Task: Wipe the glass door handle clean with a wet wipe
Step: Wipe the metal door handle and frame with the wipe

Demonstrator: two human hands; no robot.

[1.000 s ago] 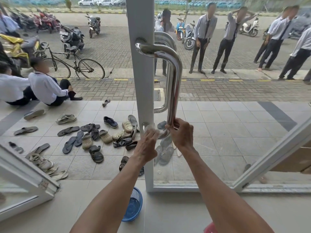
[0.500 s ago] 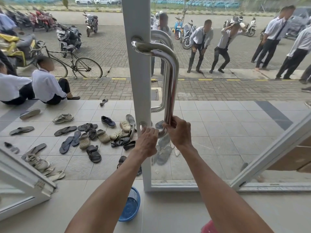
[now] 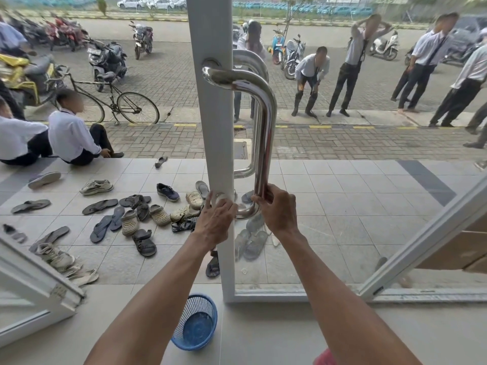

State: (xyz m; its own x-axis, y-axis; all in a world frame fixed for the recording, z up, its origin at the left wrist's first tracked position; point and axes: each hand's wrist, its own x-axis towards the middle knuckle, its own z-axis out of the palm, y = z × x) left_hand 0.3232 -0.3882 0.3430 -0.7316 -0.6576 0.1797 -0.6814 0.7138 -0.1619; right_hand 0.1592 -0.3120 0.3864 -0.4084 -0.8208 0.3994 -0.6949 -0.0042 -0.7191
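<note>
With the right hand clamped round the handle at its lower bend and the left hand curled over its bottom mount on the door frame, the wet wipe hidden, rub all round the curve.

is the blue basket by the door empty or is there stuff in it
empty: the blue basket sits with its mouth facing up, and its bare mesh bottom shows with nothing lying in it

Shiny steel door handle stands upright, bolted to the white door frame.
</note>
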